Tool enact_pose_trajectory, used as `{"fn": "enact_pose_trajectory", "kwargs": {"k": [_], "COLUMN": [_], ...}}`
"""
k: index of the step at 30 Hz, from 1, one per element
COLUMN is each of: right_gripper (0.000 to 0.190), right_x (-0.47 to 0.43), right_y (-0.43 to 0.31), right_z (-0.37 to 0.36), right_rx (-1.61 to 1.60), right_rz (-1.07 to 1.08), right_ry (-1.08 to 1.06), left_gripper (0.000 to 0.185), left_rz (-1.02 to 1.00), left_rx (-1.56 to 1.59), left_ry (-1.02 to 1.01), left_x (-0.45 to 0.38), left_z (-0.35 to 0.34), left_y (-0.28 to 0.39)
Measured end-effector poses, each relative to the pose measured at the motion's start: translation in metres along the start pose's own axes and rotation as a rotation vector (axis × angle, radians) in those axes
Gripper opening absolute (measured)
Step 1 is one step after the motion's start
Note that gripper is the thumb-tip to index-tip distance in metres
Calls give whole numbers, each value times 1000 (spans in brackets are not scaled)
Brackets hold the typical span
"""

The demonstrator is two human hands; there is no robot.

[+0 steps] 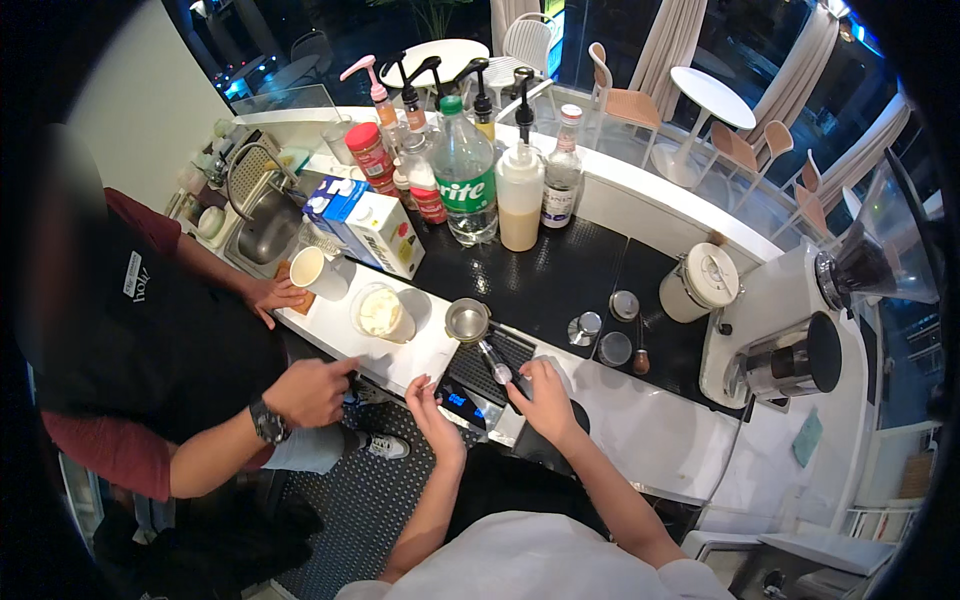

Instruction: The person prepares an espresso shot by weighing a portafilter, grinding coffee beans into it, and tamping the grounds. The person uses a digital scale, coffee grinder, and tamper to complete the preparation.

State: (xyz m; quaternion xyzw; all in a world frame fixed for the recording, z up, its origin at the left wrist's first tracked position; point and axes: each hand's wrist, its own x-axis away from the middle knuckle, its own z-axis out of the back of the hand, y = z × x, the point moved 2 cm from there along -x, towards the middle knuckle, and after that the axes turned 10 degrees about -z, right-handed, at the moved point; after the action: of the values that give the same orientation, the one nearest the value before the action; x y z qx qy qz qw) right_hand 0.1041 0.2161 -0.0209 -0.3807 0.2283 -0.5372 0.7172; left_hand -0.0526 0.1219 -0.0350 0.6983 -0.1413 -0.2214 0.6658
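Note:
My left hand (435, 420) hovers at the counter's front edge, left of a digital scale (466, 405) with lit blue digits; it holds nothing. My right hand (551, 401) is at the handle of a portafilter (469, 322), its thumb and fingers near the handle's end; whether they grip it is unclear. The portafilter's metal basket faces up over a black drip grate (487, 367). To its left stand a clear cup with a pale, creamy filling (384, 313) and an empty-looking paper cup (316, 274).
A co-worker (180, 322) stands at the left, one hand on the counter. Behind are cartons (367, 225), a Sprite bottle (466, 180), a squeeze bottle (519, 199) and syrup pumps. Tampers (585, 328), a lidded canister (699, 281) and a coffee grinder (787, 356) stand right. A sink (266, 225) is back left.

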Motion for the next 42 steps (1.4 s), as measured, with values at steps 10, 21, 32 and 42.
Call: {"fn": "enact_pose_trajectory", "kwargs": {"k": [10, 21, 32, 42], "right_gripper": [43, 32, 30, 30], "right_x": [-16, -32, -19, 56], "right_y": [-15, -12, -20, -34], "right_z": [-46, -62, -62, -13], "right_rx": [264, 239, 104, -455], "right_rz": [-2, -62, -85, -478], "right_ry": [259, 170, 229, 183], "left_gripper": [20, 20, 18, 12], "left_rz": [-75, -242, -376, -241], "left_rx": [-29, -81, -136, 148], "left_ry": [-130, -278, -439, -838], "left_x": [-15, -46, -61, -29], "left_z": [35, 59, 63, 12], "left_y": [-14, -26, -28, -14]}}
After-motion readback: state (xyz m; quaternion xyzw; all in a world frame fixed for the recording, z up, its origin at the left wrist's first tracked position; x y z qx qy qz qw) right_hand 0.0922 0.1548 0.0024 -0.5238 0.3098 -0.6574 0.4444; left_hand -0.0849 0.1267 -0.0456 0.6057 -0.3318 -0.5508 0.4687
